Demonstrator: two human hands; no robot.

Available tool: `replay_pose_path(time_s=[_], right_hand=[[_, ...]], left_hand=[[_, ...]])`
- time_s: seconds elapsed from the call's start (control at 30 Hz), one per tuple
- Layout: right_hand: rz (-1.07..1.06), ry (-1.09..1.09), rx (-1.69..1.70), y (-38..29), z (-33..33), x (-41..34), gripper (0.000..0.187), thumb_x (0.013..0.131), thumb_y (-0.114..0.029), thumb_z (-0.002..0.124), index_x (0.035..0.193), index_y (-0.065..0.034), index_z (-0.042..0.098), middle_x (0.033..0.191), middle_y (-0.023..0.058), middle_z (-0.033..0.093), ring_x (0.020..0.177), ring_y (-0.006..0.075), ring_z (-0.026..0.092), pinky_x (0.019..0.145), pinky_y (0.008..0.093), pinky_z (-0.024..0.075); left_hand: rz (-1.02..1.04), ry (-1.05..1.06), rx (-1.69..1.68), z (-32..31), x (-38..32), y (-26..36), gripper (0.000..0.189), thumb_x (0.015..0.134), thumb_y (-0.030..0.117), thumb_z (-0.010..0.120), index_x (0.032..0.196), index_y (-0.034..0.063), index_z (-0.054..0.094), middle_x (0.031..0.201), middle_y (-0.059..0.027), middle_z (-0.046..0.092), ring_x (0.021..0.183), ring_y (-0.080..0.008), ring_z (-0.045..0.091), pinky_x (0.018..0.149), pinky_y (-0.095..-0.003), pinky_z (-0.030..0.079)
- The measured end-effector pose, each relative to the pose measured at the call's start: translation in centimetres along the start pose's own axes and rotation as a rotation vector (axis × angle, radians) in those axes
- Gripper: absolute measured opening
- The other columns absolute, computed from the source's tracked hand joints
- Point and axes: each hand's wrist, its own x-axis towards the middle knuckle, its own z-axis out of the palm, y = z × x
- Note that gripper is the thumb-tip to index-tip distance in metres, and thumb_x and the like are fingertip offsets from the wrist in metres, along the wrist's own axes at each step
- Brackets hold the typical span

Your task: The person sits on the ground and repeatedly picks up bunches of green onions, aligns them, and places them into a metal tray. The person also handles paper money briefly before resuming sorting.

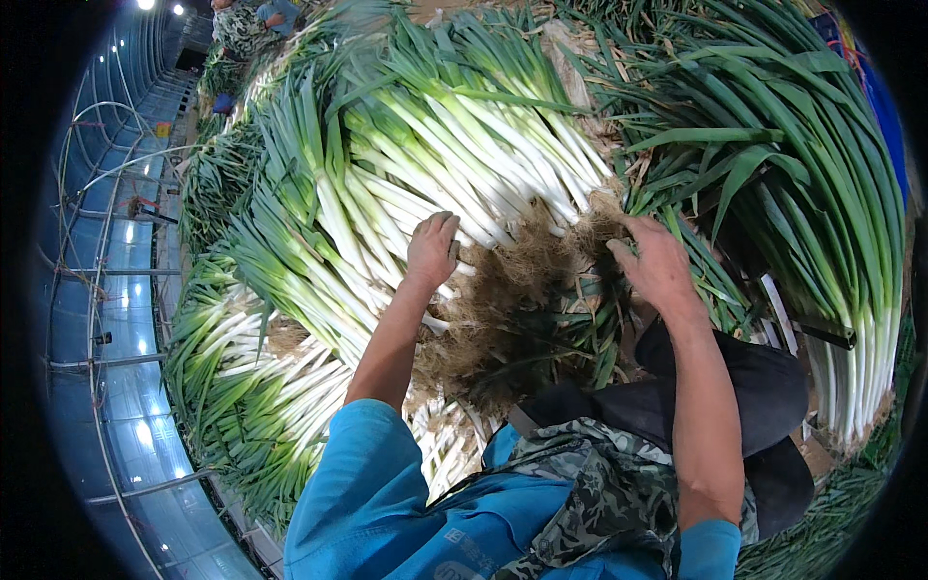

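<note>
A broad heap of leeks or large green onions (449, 145) lies before me, white stems towards me and green leaves pointing away. My left hand (433, 250) rests on the white stems near their lower ends; whether its fingers grip any cannot be told. At the right end of the heap, my right hand (649, 254) is beside the brown roots (598, 217), thumb and fingers apart, fingertips at the roots. More roots (522, 268) hang in the shadow between my hands.
A large bunch of untrimmed-looking leeks (834, 217) lies at right across a dark metal bar (826, 332). Another pile (290, 391) spreads at lower left. Plastic sheeting on metal pipes (127, 355) forms the left wall. Another person (243, 29) is at the far upper left.
</note>
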Motion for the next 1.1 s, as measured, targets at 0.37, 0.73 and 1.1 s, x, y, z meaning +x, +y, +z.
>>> replay_pose_path(time_s=[0.37,0.73,1.1], right_hand=[[-0.121,0.035,-0.024,0.4,1.8,-0.9,0.035,0.095,-0.022,0.073,0.123,-0.0024,0.072,0.119,0.0204,0.072,0.114,0.0423,0.066,0.098,0.0494,0.0525],[-0.161,0.09,-0.089,-1.1,2.2,-4.5,0.043,0.096,-0.03,0.073,0.131,-0.0054,0.069,0.125,0.0177,0.07,0.12,0.0381,0.064,0.103,0.0482,0.0501],[0.059,-0.321,-0.24,-2.3,-2.2,-6.6,0.04,0.094,-0.033,0.075,0.125,-0.0101,0.065,0.094,0.0159,0.075,0.09,0.0379,0.074,0.082,0.0507,0.0556]], left_hand=[[0.449,-0.223,0.196,-3.6,5.2,-3.6,0.061,0.082,0.021,0.081,0.14,0.0136,0.062,0.138,-0.0098,0.06,0.136,-0.0317,0.053,0.121,-0.0492,0.039],[0.546,-0.415,0.103,-2.9,7.9,-2.7,0.047,0.078,0.03,0.082,0.117,0.0069,0.068,0.111,-0.0125,0.067,0.111,-0.0353,0.063,0.104,-0.0448,0.05],[0.482,-0.252,-0.016,-4.4,6.2,13.8,0.027,0.082,0.01,0.078,0.107,0.0084,0.072,0.097,-0.0111,0.07,0.097,-0.0315,0.069,0.09,-0.0439,0.059]])
